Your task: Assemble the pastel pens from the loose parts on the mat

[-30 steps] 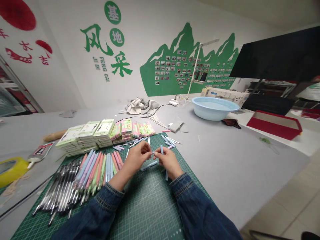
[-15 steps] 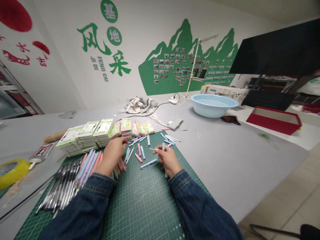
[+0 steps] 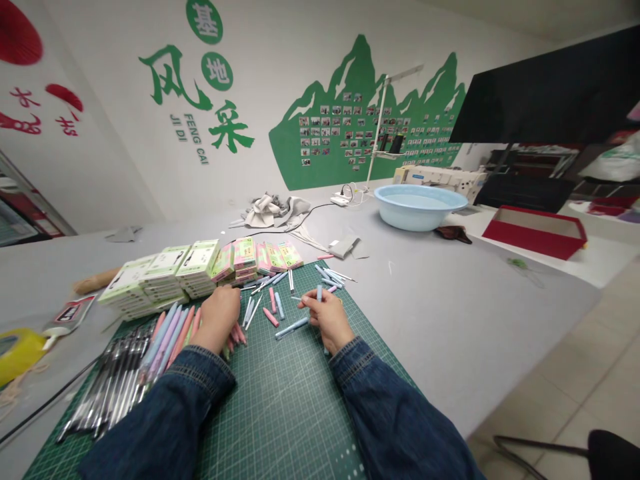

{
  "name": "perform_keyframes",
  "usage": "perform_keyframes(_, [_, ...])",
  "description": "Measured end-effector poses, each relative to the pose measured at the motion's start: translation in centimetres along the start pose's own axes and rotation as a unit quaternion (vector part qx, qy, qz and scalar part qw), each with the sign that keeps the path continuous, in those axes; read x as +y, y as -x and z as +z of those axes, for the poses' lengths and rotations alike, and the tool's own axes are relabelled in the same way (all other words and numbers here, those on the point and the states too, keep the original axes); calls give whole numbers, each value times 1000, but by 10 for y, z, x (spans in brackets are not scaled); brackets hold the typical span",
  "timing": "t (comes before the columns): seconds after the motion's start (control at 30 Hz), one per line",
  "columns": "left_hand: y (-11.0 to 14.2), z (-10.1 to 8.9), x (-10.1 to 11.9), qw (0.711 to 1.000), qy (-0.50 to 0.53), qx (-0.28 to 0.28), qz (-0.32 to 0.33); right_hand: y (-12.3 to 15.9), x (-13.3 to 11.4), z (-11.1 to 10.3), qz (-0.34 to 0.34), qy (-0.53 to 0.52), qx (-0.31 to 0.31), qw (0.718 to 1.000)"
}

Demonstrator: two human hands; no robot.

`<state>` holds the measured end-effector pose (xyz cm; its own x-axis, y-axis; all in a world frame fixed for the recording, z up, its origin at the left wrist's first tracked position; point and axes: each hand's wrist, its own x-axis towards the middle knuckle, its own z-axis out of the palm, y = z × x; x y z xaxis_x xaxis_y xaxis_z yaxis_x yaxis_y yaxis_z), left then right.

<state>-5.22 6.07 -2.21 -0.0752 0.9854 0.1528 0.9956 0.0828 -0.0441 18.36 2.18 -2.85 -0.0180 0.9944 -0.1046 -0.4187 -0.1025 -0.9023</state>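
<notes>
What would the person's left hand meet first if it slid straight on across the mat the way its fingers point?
Probably the stacked green-and-white boxes: the left hand points away from the body toward them. Depth is unclear, so the loose white refills might come first.

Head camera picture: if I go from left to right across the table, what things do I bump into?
Yellow tape roll → black pens → left hand → right hand → blue basin → red box.

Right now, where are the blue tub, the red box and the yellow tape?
blue tub [image 3: 419, 215], head view, front wall.
red box [image 3: 531, 239], head view, front side wall.
yellow tape [image 3: 17, 350], head view, outer side of roll.
</notes>
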Motion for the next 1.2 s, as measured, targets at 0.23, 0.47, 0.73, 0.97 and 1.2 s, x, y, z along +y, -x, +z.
perform_keyframes(0.23, [18, -11, 22, 927, 374, 42, 6, -1, 6, 1, 1, -3, -38, 999])
perform_keyframes(0.47, [48, -15, 63, 611, 789, -49, -35, 4, 12, 8, -6, 6, -52, 999])
perform_keyframes(0.73, [52, -14, 69, 591, 804, -55, -44, 5, 11, 9, -7, 10, -56, 998])
perform_keyframes(0.97, [54, -15, 73, 591, 804, -42, -52, 6, 11, 9, -4, 3, -59, 998])
perform_keyframes(1.2, [54, -16, 73, 577, 812, -43, -74, 6, 11, 9, -6, 2, -59, 998])
